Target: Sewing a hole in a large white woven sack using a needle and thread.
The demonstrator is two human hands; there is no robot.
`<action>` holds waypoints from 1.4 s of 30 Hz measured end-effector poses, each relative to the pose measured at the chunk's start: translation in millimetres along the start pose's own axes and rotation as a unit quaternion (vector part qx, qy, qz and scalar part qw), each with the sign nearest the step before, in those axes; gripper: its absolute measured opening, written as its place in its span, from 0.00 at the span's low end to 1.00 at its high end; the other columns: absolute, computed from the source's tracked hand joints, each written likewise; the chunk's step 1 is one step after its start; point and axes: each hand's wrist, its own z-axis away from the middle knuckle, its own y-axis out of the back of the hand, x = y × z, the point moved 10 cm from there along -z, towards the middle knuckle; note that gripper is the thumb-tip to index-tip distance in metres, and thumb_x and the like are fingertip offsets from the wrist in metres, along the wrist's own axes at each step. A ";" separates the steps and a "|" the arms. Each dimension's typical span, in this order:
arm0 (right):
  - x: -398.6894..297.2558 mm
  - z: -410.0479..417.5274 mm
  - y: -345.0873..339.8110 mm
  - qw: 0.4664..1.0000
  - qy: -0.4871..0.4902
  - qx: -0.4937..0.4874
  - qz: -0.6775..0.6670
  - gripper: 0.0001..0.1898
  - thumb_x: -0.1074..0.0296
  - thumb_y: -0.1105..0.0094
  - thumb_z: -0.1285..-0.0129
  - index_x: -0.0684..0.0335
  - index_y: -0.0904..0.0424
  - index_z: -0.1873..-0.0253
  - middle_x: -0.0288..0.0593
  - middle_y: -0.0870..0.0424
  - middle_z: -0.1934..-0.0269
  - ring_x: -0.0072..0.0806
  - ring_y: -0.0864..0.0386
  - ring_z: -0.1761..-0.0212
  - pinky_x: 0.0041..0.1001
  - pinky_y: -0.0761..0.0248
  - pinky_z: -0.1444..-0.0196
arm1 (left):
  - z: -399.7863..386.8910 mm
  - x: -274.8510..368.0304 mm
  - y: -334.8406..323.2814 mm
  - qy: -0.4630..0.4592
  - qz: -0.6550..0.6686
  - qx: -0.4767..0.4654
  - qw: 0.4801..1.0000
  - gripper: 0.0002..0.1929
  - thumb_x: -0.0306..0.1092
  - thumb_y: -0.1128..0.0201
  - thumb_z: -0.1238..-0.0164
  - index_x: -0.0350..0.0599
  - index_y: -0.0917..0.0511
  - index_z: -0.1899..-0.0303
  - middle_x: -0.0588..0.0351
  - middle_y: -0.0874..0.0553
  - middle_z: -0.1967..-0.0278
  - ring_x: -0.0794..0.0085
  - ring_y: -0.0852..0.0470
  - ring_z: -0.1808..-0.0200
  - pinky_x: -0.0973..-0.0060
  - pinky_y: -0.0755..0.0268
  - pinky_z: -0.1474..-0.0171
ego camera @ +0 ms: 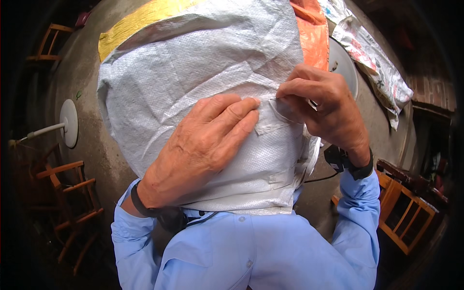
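Observation:
A white woven plastic sack (203, 69) is spread over my lap and in front of me. My left hand (206, 141) lies palm down on it, fingers stretched to the right; its thumb is hidden. Beside those fingertips is a small white patch (267, 125) with a row of stitches along its lower edge. My right hand (319, 98) pinches a thin, needle-like thing (273, 98) at the patch's upper edge, mostly hidden by the fingers. A second small stitched patch (278, 178) shows lower on the sack.
Yellow sheeting (145, 23) and orange sheeting (312, 36) border the sack. A printed sack (373, 65) lies on the concrete floor at right, near a round grey surface (342, 69). Wooden chairs (72, 188) and a white round stand base (69, 123) are at left; another wooden chair (406, 214) is at right.

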 end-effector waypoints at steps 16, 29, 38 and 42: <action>9.0 1.5 -2.4 0.997 -0.050 0.009 -0.059 0.07 0.84 0.24 0.34 0.67 0.08 0.55 0.45 0.14 0.65 0.36 0.14 0.66 0.36 0.24 0.62 | 1.8 5.4 -0.7 -0.028 -0.039 0.019 0.999 0.21 0.25 0.29 0.29 0.34 0.10 0.35 0.49 0.10 0.29 0.55 0.12 0.30 0.60 0.14 0.28; 3.2 2.1 -7.2 0.997 -0.064 0.012 -0.045 0.07 0.84 0.23 0.34 0.67 0.08 0.54 0.46 0.12 0.64 0.37 0.12 0.66 0.34 0.21 0.61 | 8.0 10.7 -7.8 -0.025 -0.063 0.016 0.998 0.24 0.27 0.30 0.27 0.33 0.12 0.32 0.47 0.12 0.25 0.55 0.14 0.27 0.58 0.18 0.26; 5.6 2.0 -8.9 0.995 -0.068 0.006 -0.067 0.07 0.82 0.23 0.34 0.66 0.07 0.53 0.44 0.12 0.65 0.36 0.12 0.66 0.34 0.21 0.61 | 11.3 10.9 -7.1 -0.019 -0.073 -0.014 0.997 0.25 0.28 0.32 0.25 0.34 0.14 0.29 0.48 0.15 0.21 0.55 0.16 0.24 0.56 0.20 0.23; 8.2 2.6 -3.9 0.998 -0.059 0.000 -0.037 0.08 0.80 0.21 0.34 0.65 0.06 0.52 0.44 0.13 0.65 0.35 0.12 0.66 0.34 0.21 0.62 | 12.7 9.4 -6.7 -0.016 -0.060 -0.011 0.998 0.24 0.28 0.32 0.25 0.35 0.14 0.29 0.48 0.15 0.21 0.55 0.16 0.24 0.55 0.20 0.22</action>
